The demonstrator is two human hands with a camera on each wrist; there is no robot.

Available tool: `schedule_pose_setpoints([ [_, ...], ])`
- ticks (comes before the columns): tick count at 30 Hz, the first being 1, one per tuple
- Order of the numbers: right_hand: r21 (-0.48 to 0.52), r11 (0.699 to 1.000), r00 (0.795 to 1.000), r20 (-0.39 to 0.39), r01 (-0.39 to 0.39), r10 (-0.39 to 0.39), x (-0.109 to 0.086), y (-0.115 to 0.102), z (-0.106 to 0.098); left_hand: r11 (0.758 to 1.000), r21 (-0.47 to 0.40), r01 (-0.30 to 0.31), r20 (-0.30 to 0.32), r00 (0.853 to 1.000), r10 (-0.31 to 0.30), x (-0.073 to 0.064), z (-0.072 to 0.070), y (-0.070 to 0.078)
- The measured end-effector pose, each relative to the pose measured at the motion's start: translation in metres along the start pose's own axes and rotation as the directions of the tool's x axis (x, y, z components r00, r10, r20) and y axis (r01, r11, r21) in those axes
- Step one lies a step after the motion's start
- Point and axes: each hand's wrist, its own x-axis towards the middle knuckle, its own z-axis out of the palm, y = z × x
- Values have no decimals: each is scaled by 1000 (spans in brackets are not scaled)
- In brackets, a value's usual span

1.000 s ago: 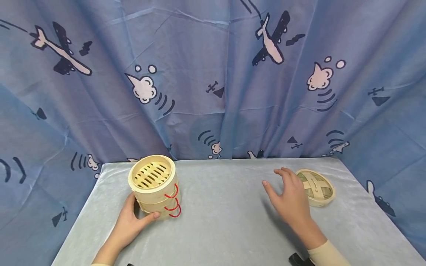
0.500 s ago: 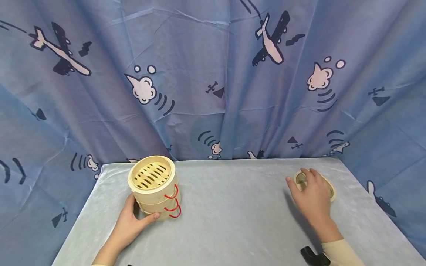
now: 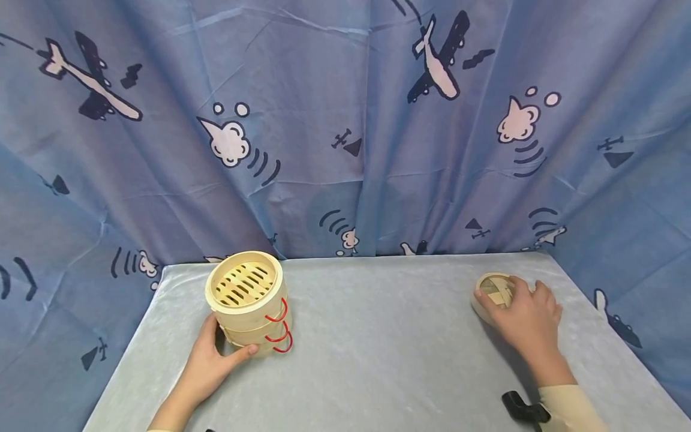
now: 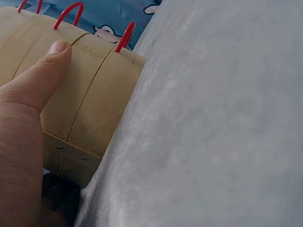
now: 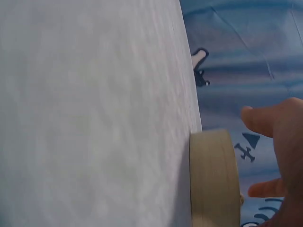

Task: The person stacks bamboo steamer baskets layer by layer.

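At the left of the table stands a round bamboo steamer [image 3: 251,324], its tiers stacked, with a slatted top and red loops down one side. My left hand [image 3: 210,361] grips its lower part, the thumb [image 4: 54,59] across the front wall and the fingers mostly hidden on the far left side. On the right, a round bamboo lid [image 3: 495,290] with crossed strips lies on the table. My right hand [image 3: 528,321] hovers over it, fingers spread and covering much of it in the head view. The right wrist view shows the thumb [image 5: 260,122] apart from the lid's wall.
A pale grey cloth [image 3: 372,336] covers the table. Blue curtains [image 3: 302,150] printed with planes hang close behind its far edge and along both sides. Black gear [image 3: 523,409] sits at my right wrist.
My right hand has moved rightward, from left of the lid to over it. The left hand keeps its grip on the steamer, and the head view has shifted slightly.
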Motion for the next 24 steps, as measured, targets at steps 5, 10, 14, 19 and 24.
schedule_pose_setpoints([
  [5,-12,1000,997,78,-19,20,1,6,-2,1000,-9,-11,-3,1000,11,0,0,0],
  [10,-13,999,989,142,-32,33,1,9,-2,999,-19,-30,-6,1000,29,0,1,-1],
  [14,0,1000,984,176,-21,21,2,12,-7,999,-24,-37,-8,999,37,0,1,-2],
  [19,5,1000,970,244,-13,12,5,16,-16,999,-21,-34,-8,999,33,0,1,-1],
  [24,7,1000,967,253,-10,8,6,17,-19,999,-19,-28,-2,1000,28,1,1,0],
])
